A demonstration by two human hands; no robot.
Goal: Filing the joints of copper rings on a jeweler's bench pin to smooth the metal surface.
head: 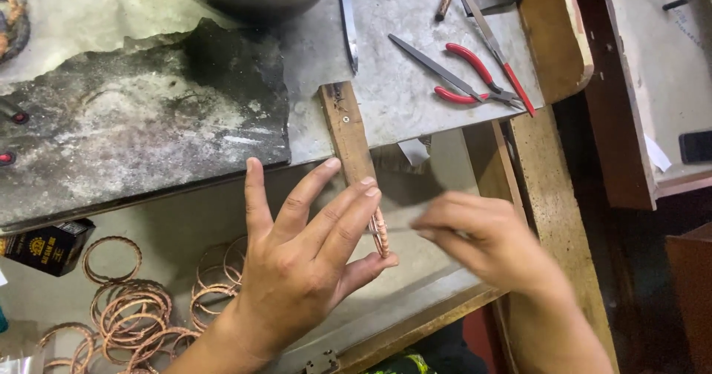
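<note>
Left hand [300,259], fingers spread, pinches twisted copper-coloured wire bangle [380,233] edge-on against narrow wooden peg [350,135]. Bangle upright between hands, nearer left. Right hand [482,244] blurred, just beside; grip unclear.

A single head-worn camera looks steeply down from close above a workbench [415,84], facing away from the wearer. The left hand [300,259] enters from 7 o'clock and the right hand [482,244] from 5 o'clock, meeting near centre. The bench edge runs towards 2 o'clock. No second view overlaps it.
</note>
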